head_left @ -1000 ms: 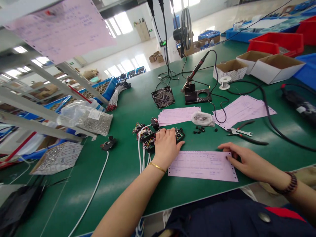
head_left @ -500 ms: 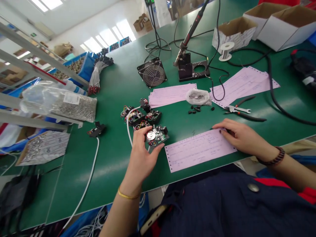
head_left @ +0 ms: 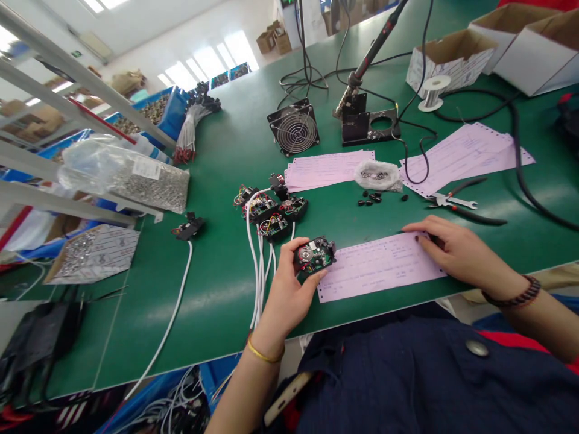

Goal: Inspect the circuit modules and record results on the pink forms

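Note:
My left hand (head_left: 294, 289) grips a small black housing with a green circuit board (head_left: 315, 254) between thumb and fingers, over the left end of a pink printed sheet (head_left: 384, 265). My right hand (head_left: 452, 250) rests on the sheet's right end, fingers curled together; what they hold, if anything, is hidden. Behind my left hand sits a cluster of similar open units (head_left: 274, 226) with white cables. Several small black parts (head_left: 371, 197) lie by a clear bag of small metal pieces (head_left: 378, 175).
Pliers (head_left: 470, 214) lie right, near more pink sheets (head_left: 474, 154). A fan (head_left: 295, 128), a soldering iron stand (head_left: 368, 123) and a solder spool (head_left: 434, 92) stand behind. Another cabled unit (head_left: 189, 227) and a large bag of metal parts (head_left: 158, 181) are left.
My left hand has moved right with the unit, which now overlaps the pink sheet's left end. The cluster and its cables show more fully. My right hand stays on the sheet; the view has shifted slightly.

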The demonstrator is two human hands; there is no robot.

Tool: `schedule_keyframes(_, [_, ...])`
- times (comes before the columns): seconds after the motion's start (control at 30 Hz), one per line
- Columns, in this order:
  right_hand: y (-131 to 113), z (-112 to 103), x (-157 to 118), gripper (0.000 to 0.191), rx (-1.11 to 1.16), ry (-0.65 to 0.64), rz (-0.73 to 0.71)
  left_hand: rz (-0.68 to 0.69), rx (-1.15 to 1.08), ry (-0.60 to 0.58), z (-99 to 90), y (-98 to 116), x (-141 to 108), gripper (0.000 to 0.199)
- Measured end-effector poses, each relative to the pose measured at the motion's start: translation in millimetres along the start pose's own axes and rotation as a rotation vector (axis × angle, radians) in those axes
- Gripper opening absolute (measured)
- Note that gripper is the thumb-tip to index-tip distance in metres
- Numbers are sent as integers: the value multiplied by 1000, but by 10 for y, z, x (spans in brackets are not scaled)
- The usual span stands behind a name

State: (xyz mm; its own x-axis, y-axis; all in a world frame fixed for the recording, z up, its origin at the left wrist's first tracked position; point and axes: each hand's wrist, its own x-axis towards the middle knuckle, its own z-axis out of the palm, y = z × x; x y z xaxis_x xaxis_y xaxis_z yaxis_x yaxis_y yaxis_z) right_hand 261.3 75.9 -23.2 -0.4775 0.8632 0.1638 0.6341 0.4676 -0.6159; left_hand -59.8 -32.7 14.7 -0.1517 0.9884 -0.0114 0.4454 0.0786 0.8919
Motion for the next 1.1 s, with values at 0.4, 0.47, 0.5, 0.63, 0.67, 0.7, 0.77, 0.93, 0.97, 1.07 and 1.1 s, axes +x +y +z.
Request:
schedule_keyframes(0.4, [30, 20, -17, 31, -18, 12, 1, -76, -294, 109, 177, -167, -52, 57])
schedule_keyframes(0.47, [26, 24, -21, 32, -23, 21, 1, -84, -306, 101, 173, -171, -50, 57])
schedule_keyframes(0.5, [22, 27, -22, 32, -23, 25, 3, -87, -306, 99, 172, -170, -48, 57])
schedule_keyframes(0.63, [12, 43, -29, 31, -9, 35, 8, -83, -272, 85, 190, -167, -51, 56])
schedule_keyframes(0.67, [9, 43, -31, 30, -7, 44, 4, -78, -263, 77, 199, -168, -56, 56])
schedule_keyframes(0.7, [3, 38, -35, 30, -11, 65, -6, -74, -254, 68, 207, -170, -62, 56])
schedule_keyframes(0.77, [-26, 14, -49, 31, -41, 140, -47, -66, -228, 52, 216, -172, -75, 56])
schedule_keyframes(0.93, [-250, -57, -120, 31, -28, 276, -203, -44, -215, 77, 146, -106, -113, 55])
schedule_keyframes(0.97, [-319, -46, -134, 34, 27, 248, -224, -43, -235, 69, 122, -75, -125, 55])
schedule_keyframes(1.07, [-546, 61, -132, 57, 214, 27, -229, -49, -313, -34, 71, 34, -176, 56])
schedule_keyframes(1.1, [-621, 116, -109, 66, 262, -65, -221, -52, -335, -75, 67, 67, -196, 56])
